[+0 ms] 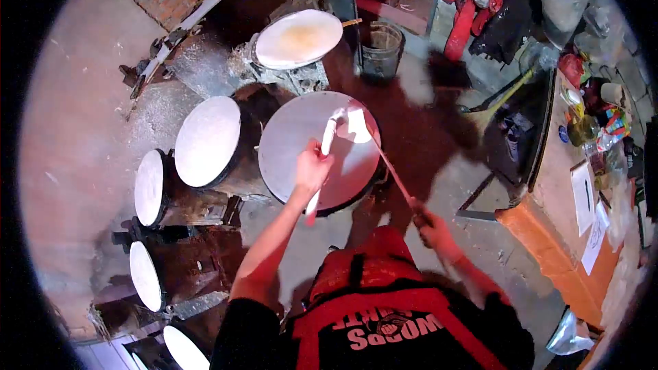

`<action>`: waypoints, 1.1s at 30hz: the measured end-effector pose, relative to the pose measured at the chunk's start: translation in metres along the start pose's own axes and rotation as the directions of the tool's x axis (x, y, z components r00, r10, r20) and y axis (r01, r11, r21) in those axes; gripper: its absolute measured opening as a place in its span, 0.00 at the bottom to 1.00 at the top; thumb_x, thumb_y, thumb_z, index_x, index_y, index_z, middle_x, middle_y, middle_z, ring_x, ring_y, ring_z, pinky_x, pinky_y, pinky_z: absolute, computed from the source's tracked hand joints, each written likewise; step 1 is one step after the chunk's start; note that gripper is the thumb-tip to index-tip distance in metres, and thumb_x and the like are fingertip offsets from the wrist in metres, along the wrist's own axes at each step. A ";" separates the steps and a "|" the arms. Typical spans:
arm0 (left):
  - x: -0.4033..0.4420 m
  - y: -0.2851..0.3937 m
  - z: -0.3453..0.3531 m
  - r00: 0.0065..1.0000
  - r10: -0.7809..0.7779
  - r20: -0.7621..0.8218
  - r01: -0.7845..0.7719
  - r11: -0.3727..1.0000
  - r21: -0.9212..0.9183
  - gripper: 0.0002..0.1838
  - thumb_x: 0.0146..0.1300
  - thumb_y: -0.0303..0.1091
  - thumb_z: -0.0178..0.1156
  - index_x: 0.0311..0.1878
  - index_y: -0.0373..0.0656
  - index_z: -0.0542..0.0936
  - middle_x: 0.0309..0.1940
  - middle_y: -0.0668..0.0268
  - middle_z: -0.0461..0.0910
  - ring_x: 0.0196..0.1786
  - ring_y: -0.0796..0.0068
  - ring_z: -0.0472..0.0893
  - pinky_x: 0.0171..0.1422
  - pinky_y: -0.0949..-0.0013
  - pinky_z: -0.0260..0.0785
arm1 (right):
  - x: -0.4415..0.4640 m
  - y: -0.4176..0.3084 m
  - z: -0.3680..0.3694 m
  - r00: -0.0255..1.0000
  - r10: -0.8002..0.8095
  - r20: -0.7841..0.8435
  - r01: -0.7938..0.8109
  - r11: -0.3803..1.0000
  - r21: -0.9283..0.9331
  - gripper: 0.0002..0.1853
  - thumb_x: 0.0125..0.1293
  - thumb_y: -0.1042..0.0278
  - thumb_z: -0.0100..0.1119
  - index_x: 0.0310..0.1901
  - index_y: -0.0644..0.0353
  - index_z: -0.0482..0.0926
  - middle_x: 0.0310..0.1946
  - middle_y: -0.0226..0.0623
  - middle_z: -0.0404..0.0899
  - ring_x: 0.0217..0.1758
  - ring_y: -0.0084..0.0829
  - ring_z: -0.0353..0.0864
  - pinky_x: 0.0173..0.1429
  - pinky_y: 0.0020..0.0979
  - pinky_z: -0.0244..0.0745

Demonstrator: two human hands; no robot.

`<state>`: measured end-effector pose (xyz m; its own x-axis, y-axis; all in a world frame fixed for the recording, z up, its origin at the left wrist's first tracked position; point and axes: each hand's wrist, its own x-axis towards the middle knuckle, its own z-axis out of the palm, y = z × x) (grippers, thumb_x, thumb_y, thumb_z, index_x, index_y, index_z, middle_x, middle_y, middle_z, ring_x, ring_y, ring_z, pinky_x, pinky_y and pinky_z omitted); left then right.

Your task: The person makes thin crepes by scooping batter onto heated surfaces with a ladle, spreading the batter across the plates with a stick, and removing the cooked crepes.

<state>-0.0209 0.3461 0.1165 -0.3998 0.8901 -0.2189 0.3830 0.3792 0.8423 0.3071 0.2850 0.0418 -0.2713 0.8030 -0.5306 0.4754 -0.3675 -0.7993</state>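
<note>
My left hand [314, 168] is closed around a white stick-like piece [330, 133] with a bent upper end. It is held over a large round disc [295, 130] with a pale flat top and dark rim. My right hand [430, 227], right of the disc, grips a long thin-handled paddle [391, 168]. Its flat white end is over the disc, beside the white piece's bent end; whether it touches the surface I cannot tell. Behind stands another round pale top [299, 39] with a yellowish stain in its middle.
Several more round pale tops [208, 141] line the left side on dark bases. A bucket [381, 49] stands at the back. On the right are a broom [483, 118] and a table [548, 233] holding papers, bottles and bags. Red and plastic bundles lie at the upper right.
</note>
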 end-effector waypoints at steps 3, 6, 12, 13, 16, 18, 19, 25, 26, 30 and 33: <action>0.049 -0.063 0.051 0.942 0.218 -0.257 -0.191 0.974 0.123 0.13 0.50 0.33 0.60 0.38 0.35 0.74 0.21 0.54 0.77 0.26 0.59 0.80 0.33 0.60 0.71 | 0.015 0.040 0.037 0.946 -0.303 -0.118 0.257 0.919 -0.299 0.32 0.57 0.65 0.57 0.65 0.43 0.62 0.31 0.50 0.76 0.40 0.49 0.78 0.46 0.44 0.73; 0.054 -0.039 0.052 0.896 0.162 -0.414 -0.123 0.985 0.119 0.14 0.50 0.35 0.62 0.37 0.35 0.76 0.21 0.54 0.78 0.27 0.59 0.80 0.35 0.61 0.71 | 0.025 0.015 0.068 0.886 -0.415 -0.206 0.246 0.799 -0.549 0.32 0.59 0.65 0.55 0.66 0.41 0.60 0.34 0.50 0.76 0.41 0.49 0.77 0.46 0.44 0.72; 0.033 0.025 -0.024 0.879 0.086 -0.469 -0.303 0.860 -0.410 0.11 0.61 0.37 0.60 0.31 0.39 0.76 0.17 0.66 0.74 0.15 0.78 0.73 0.19 0.72 0.63 | 0.119 -0.039 0.116 0.753 -0.563 -0.341 0.553 0.822 -0.134 0.26 0.65 0.65 0.50 0.66 0.43 0.62 0.26 0.40 0.74 0.30 0.35 0.77 0.38 0.37 0.71; 0.027 0.031 -0.036 0.870 0.124 -0.478 -0.399 0.745 -0.534 0.11 0.66 0.39 0.56 0.32 0.42 0.74 0.15 0.71 0.70 0.12 0.83 0.68 0.14 0.76 0.57 | 0.130 -0.052 0.117 0.811 -0.506 -0.293 0.551 0.830 0.091 0.25 0.66 0.65 0.50 0.65 0.46 0.64 0.23 0.35 0.72 0.24 0.29 0.73 0.32 0.31 0.69; -0.009 0.021 -0.073 0.937 -0.005 -0.349 -0.277 0.595 -0.754 0.13 0.67 0.42 0.53 0.37 0.42 0.71 0.19 0.70 0.71 0.16 0.82 0.69 0.17 0.77 0.61 | 0.125 -0.070 0.120 0.970 -0.201 -0.138 0.240 0.690 0.683 0.20 0.68 0.64 0.50 0.62 0.52 0.69 0.16 0.21 0.65 0.12 0.14 0.59 0.17 0.19 0.54; -0.045 -0.011 -0.097 0.983 -0.154 -0.098 -0.022 0.433 -0.901 0.14 0.68 0.45 0.50 0.36 0.44 0.70 0.21 0.72 0.69 0.18 0.84 0.67 0.18 0.78 0.61 | 0.103 -0.055 0.130 0.949 -0.217 -0.227 0.312 0.572 0.758 0.19 0.68 0.64 0.51 0.60 0.52 0.71 0.16 0.20 0.64 0.12 0.13 0.58 0.16 0.19 0.53; -0.065 -0.037 -0.104 0.971 -0.232 -0.059 0.036 0.384 -0.923 0.14 0.68 0.45 0.50 0.34 0.45 0.69 0.21 0.73 0.67 0.18 0.85 0.66 0.18 0.79 0.59 | 0.110 -0.030 0.149 0.889 -0.219 -0.402 0.441 0.643 0.626 0.19 0.67 0.64 0.51 0.59 0.53 0.72 0.15 0.19 0.63 0.12 0.13 0.58 0.14 0.20 0.52; -0.159 -0.164 -0.116 0.863 -0.426 0.271 0.270 -0.065 -0.961 0.13 0.65 0.40 0.55 0.26 0.49 0.66 0.15 0.76 0.62 0.13 0.86 0.59 0.14 0.82 0.51 | 0.134 -0.050 0.232 0.845 -0.249 -0.474 0.501 0.681 0.535 0.19 0.67 0.61 0.52 0.60 0.45 0.71 0.14 0.20 0.59 0.11 0.17 0.59 0.14 0.23 0.54; -0.172 -0.166 -0.116 0.844 -0.472 0.253 0.255 -0.062 -0.965 0.13 0.64 0.39 0.56 0.25 0.49 0.66 0.14 0.76 0.61 0.12 0.85 0.59 0.14 0.81 0.52 | 0.152 -0.062 0.236 0.842 -0.249 -0.478 0.497 0.702 0.510 0.19 0.67 0.61 0.52 0.60 0.44 0.71 0.14 0.19 0.58 0.11 0.17 0.58 0.14 0.23 0.55; -0.207 -0.189 -0.128 0.783 -0.583 0.218 0.218 -0.071 -0.973 0.10 0.63 0.36 0.57 0.27 0.48 0.69 0.14 0.76 0.65 0.15 0.83 0.67 0.16 0.80 0.61 | 0.163 -0.137 0.226 0.955 -0.129 -0.267 0.254 0.819 0.514 0.18 0.67 0.58 0.51 0.59 0.41 0.71 0.14 0.20 0.60 0.09 0.17 0.57 0.12 0.25 0.58; -0.228 -0.235 -0.136 0.756 -0.600 0.262 0.178 -0.197 -0.964 0.08 0.62 0.31 0.57 0.28 0.44 0.71 0.17 0.73 0.68 0.19 0.79 0.72 0.20 0.79 0.68 | 0.117 -0.165 0.194 0.998 -0.061 0.018 0.039 0.814 0.580 0.17 0.66 0.59 0.51 0.57 0.45 0.72 0.15 0.21 0.63 0.11 0.18 0.60 0.12 0.23 0.55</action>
<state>-0.1327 0.0194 0.0351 -0.3135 0.5120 -0.7997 -0.9495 -0.1604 0.2696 0.0347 0.3485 0.0566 -0.3153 0.8153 -0.4857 -0.1089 -0.5395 -0.8349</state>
